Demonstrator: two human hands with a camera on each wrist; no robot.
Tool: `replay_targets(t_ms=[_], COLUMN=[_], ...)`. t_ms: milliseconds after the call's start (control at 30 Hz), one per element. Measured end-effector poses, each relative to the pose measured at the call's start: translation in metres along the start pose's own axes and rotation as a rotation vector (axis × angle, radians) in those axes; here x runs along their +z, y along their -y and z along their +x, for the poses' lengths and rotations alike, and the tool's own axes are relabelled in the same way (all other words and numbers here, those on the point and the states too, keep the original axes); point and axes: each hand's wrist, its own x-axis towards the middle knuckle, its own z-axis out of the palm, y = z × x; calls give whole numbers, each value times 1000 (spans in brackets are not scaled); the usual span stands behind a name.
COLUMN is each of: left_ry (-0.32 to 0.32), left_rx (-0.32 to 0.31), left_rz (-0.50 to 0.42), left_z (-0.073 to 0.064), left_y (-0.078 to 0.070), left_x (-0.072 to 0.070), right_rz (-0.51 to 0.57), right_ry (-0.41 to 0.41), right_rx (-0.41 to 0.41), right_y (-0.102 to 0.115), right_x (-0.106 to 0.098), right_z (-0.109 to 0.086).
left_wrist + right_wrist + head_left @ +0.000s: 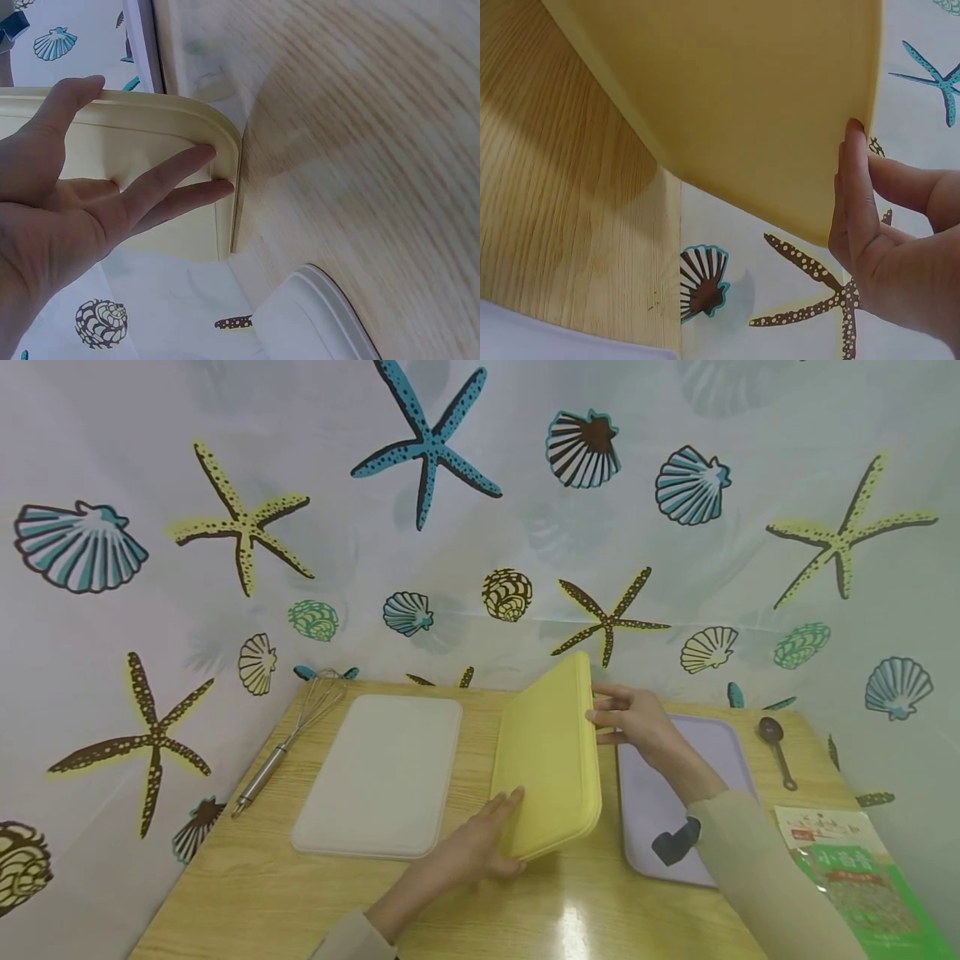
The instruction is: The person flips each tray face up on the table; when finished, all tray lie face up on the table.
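Observation:
A yellow tray [542, 752] stands steeply tilted in the middle of the wooden table, its right side raised and its left side low. My right hand [639, 722] pinches the raised edge near the far corner. The right wrist view shows the thumb on one side of that rim and the fingers [855, 195] on the other. Lower down, my left hand [476, 850] holds the tray by its near end. In the left wrist view its thumb hooks over the rim, while the other fingers [169, 172] spread across the tray's face near a corner.
A white tray [382, 777] lies to the left, with a metal whisk [281, 752] beyond it. On the right are a lavender tray [652, 810], a dark spoon [776, 747] and a green-and-white food packet [855, 868]. Behind the table [247, 902] hangs a shell-patterned curtain [480, 543].

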Motion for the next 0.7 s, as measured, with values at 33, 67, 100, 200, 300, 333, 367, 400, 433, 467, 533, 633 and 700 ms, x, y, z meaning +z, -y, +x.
replay_targets(t_ms=[33,67,100,200,300,333,367,400,433,467,533,633,700], left_ry=[-5,-11,-14,-17,-16,-17,-23,-29,-37,-44,-57,-67,-69], left_rx=[8,15,20,32,38,41,43,44,50,53,57,59,48], left_rz=[-8,-16,-30,-65,-89,-91,-88,-85,-86,-86,-82,-86,-94], left_z=[0,-1,-1,-3,-4,-4,-4,-4,-3,-3,-3,-3,-3], left_y=[0,0,-1,-3,-7,-8,-10,-11,-13,-14,-18,-22,-26], left_x=[0,0,1,0,-1,-1,-1,0,0,0,1,2,3], right_rz=[9,16,23,48,60,64,67,70,75,82,97,107,114], right_ry=[1,3,5,6,5,4,6,6,7,9,8,5,1], right_rx=[0,-1,-2,-4,-10,-10,-14,-13,-13,-12,-10,-14,-18], right_y=[1,2,3,6,8,8,9,10,10,11,13,17,19], right_x=[1,1,2,5,6,7,7,8,8,9,10,12,13], right_z=[0,0,0,1,1,1,1,1,1,1,1,-1,-1])
